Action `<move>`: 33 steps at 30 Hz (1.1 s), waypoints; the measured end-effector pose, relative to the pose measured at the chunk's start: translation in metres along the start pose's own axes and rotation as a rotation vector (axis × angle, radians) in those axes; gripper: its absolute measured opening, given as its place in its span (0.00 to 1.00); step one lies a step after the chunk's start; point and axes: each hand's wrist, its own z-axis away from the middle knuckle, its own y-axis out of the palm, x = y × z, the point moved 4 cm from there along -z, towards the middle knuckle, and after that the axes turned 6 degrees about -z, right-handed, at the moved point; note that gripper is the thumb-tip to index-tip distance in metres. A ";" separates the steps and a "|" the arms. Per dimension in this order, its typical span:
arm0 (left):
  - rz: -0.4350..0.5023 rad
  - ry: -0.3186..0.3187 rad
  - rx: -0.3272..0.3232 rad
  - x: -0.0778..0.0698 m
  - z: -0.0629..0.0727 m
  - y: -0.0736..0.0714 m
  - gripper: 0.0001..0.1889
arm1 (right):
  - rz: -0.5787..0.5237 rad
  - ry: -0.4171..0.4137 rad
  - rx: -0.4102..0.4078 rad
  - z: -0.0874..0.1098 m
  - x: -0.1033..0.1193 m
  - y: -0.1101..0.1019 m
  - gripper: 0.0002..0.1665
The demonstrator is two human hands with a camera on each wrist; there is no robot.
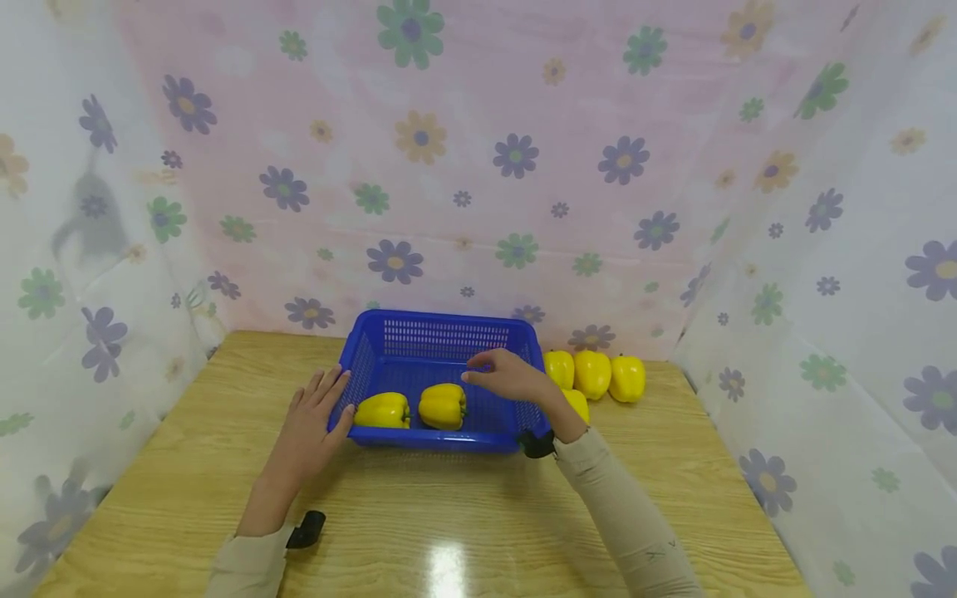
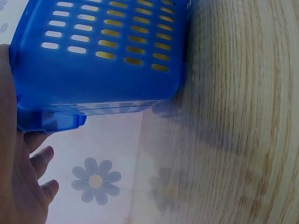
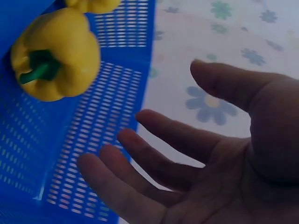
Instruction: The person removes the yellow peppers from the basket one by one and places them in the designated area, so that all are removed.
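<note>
A blue plastic basket with slotted walls stands on the table. Two yellow bell peppers lie along its front side: one at the left corner, the other near the middle. My left hand rests against the basket's left rim, thumb at the front corner. In the left wrist view, its fingers extend past the rim, loosely spread. Over the right half of the basket is my right hand, holding nothing. The right wrist view has its relaxed, spread fingers apart from the nearer pepper.
Several more yellow bell peppers sit on the wooden table right of the basket, one partly hidden behind my right wrist. Flower-patterned cloth hangs at the back and on both sides.
</note>
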 end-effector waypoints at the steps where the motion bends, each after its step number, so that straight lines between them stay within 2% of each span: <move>1: -0.002 0.000 -0.001 0.000 0.000 0.000 0.31 | 0.021 0.013 0.034 -0.005 -0.002 0.003 0.27; 5: -0.006 0.000 -0.004 -0.001 -0.001 0.000 0.31 | 0.082 0.063 0.181 -0.020 -0.007 0.012 0.23; 8: -0.003 0.004 -0.009 -0.002 -0.001 -0.001 0.31 | 0.102 0.117 0.261 -0.027 -0.009 0.017 0.22; 11: 0.005 0.002 -0.009 -0.003 -0.001 -0.002 0.31 | 0.114 0.160 0.297 -0.033 -0.008 0.020 0.22; 15: 0.013 -0.011 0.011 -0.003 0.000 -0.001 0.31 | 0.091 0.171 0.311 -0.040 -0.007 0.025 0.24; 20: 0.015 -0.012 0.016 -0.004 0.001 -0.001 0.31 | 0.049 0.142 0.327 -0.049 -0.008 0.030 0.26; 27: 0.020 -0.013 0.010 -0.002 0.001 0.000 0.31 | 0.000 0.040 0.364 -0.061 -0.013 0.033 0.31; 33: 0.020 -0.014 0.006 -0.002 0.001 -0.001 0.31 | -0.025 -0.052 0.431 -0.070 -0.015 0.037 0.34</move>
